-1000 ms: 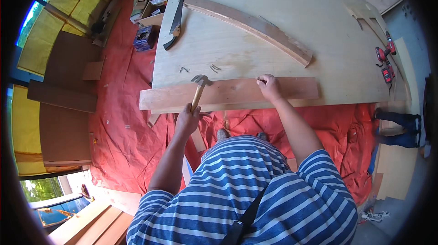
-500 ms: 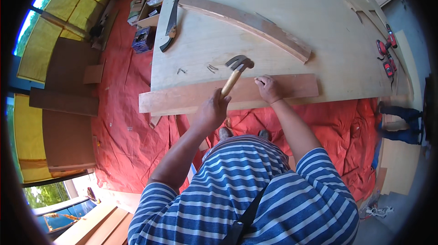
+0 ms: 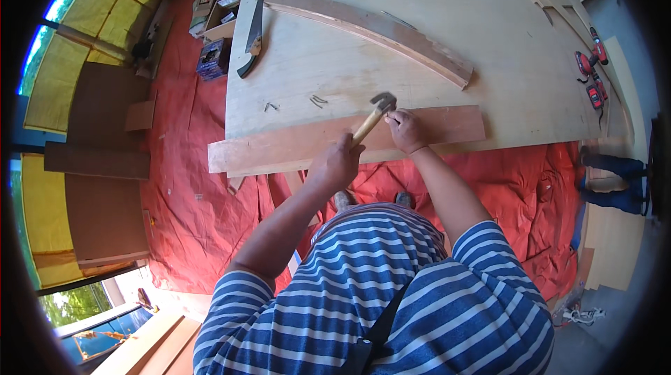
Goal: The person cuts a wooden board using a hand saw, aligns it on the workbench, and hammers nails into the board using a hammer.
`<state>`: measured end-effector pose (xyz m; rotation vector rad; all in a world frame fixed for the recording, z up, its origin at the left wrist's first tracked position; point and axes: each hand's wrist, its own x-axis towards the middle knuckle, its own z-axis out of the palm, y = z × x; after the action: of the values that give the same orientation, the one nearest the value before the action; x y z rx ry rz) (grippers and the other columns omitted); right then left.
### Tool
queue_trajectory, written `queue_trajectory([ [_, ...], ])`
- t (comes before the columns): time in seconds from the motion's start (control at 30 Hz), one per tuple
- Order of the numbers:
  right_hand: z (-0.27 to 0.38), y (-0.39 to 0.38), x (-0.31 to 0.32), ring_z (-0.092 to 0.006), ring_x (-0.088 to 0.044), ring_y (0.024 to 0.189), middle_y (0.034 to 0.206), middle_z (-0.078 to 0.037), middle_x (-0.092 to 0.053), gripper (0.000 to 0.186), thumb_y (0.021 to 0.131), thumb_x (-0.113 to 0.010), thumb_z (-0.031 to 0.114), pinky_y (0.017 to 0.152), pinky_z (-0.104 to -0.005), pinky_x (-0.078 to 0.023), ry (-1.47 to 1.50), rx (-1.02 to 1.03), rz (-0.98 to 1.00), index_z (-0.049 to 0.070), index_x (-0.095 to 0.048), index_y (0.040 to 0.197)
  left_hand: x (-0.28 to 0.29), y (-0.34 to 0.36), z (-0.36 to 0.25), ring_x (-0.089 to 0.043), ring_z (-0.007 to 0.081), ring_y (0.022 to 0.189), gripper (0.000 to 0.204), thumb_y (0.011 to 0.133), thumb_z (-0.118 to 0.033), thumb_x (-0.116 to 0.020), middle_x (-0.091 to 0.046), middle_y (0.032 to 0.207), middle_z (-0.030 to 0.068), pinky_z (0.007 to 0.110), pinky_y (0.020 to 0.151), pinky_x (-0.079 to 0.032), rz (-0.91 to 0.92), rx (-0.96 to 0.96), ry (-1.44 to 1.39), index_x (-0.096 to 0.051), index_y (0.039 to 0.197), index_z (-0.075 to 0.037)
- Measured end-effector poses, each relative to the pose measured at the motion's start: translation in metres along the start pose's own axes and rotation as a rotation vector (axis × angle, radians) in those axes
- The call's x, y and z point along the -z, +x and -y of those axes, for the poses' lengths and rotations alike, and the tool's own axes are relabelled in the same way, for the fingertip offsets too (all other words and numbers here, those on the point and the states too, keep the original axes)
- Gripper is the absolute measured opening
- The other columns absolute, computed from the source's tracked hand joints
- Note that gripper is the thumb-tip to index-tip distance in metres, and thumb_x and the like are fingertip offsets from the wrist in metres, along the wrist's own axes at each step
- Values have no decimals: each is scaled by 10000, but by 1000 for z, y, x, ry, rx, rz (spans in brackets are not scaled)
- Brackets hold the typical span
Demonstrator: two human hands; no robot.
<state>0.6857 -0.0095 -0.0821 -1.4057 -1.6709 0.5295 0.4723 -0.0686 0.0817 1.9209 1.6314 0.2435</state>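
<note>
My left hand is closed round the wooden handle of a claw hammer. The hammer's metal head is right beside the fingertips of my right hand. That hand rests on a long reddish-brown board, its thumb and fingers pinched together. Whatever they hold, if anything, is too small to make out. The board lies flat along the near edge of a large pale plywood sheet. Several loose nails lie on the sheet, just beyond the board and left of the hammer.
A handsaw lies at the sheet's left. Beyond the nails is a long wooden beam. A red cordless drill sits at the right edge. Red tarpaulin covers the floor. Another person's legs show at far right.
The hammer head has come down and to the right, up to my right hand's fingertips. My left hand has shifted slightly right. The right hand still pinches above the board.
</note>
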Motion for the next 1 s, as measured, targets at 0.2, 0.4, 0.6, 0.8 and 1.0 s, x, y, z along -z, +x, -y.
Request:
queue_trajectory([
  [0.2,-6,-3,0,-346,-667,878,913,-161,-709,127,884,-658,157,809,-433,-538,38,-4,14,39,-705,870,9,-5,-10,-651,480,877,345,1010,-306,-559,-677,922,281,548,732,-499,-102,-27,-142,-566,1195,-15],
  [0.4,-9,4,-1,-341,-670,866,901,-160,-710,104,866,-675,136,790,-431,-545,-60,24,56,36,-702,855,-7,6,16,-651,483,835,341,1004,-321,-562,-676,880,260,570,712,-489,-47,-10,-55,-566,1195,-38],
  [0.6,-2,5,-3,-331,-657,905,940,-152,-698,134,885,-667,165,830,-432,-530,-89,-27,95,38,-707,867,-13,8,26,-652,476,870,365,1008,-343,-551,-681,929,264,561,733,-499,27,24,5,-560,1208,-39],
  [0.8,-27,16,30,-325,-630,917,897,-118,-674,149,877,-663,245,864,-452,-499,-170,125,-89,115,-724,838,12,-7,-2,-648,479,868,338,1005,-329,-563,-672,923,278,562,726,-497,-153,-148,-99,-548,1176,-37],
  [1.0,-42,12,60,-301,-590,908,882,-85,-638,193,895,-642,331,875,-465,-411,-651,95,-64,166,-729,846,-14,-6,6,-638,486,789,306,988,-221,-602,-654,856,284,559,661,-483,-47,-16,9,-536,1184,4],
])
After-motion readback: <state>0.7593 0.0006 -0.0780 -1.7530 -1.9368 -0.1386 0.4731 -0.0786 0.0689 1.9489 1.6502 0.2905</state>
